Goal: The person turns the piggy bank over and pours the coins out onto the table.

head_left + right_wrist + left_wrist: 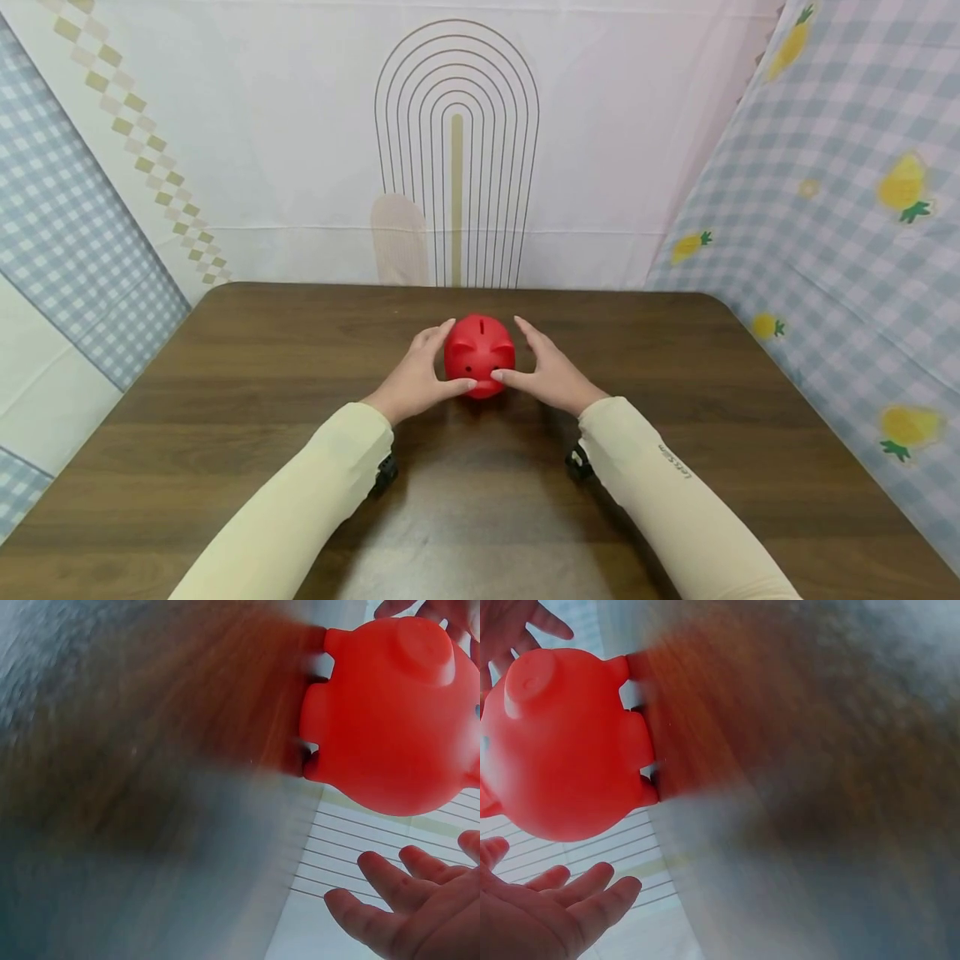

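Note:
A red piggy bank (480,348) with a coin slot on top stands upright on the table, its snout toward me. Around its left side curves my left hand (412,377), the thumb reaching in front of the snout. My right hand (553,377) mirrors it on the other side, its thumb by the pig's face. In the left wrist view a gap shows between the left fingers (592,900) and the red body. The right wrist view shows the right fingers (397,881) spread and likewise apart from the bank, whose short feet rest on the tabletop.
The brown wooden table (247,358) ends at a white cloth backdrop (300,150) with arch lines. Checked cloth with yellow fruit prints (832,250) hangs along the right side, and more checked cloth (75,175) on the left.

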`<state>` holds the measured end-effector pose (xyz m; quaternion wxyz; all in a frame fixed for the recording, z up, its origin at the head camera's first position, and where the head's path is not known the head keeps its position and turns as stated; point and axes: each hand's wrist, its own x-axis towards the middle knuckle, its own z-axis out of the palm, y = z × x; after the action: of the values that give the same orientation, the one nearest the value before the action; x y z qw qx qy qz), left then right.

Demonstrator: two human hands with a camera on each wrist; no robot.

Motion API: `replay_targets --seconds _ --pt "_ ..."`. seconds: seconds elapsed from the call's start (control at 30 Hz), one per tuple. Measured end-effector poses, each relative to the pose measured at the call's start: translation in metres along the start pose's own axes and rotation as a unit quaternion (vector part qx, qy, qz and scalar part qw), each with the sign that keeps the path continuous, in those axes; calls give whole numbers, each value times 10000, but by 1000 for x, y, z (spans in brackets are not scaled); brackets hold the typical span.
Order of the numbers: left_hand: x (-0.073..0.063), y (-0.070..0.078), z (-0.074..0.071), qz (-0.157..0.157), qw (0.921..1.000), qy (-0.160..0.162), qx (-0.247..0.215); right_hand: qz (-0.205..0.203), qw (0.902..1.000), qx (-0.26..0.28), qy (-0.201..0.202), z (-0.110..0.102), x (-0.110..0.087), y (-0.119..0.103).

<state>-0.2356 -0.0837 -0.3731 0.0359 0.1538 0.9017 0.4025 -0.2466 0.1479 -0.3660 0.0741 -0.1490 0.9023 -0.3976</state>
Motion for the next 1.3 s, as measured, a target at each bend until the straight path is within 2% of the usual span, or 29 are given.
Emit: replay_targets --seconds 0.5,0.83,1.3 --pt "9 -5 4 -37 9999 -46 -125 163 9983 534 -150 10 6 3" --pt "11 -7 4 40 9998 -96 -162 159 9961 838 -202 14 10 9" --pt "15 -9 5 180 9989 -188 -402 226 9905 1252 -515 13 14 12"
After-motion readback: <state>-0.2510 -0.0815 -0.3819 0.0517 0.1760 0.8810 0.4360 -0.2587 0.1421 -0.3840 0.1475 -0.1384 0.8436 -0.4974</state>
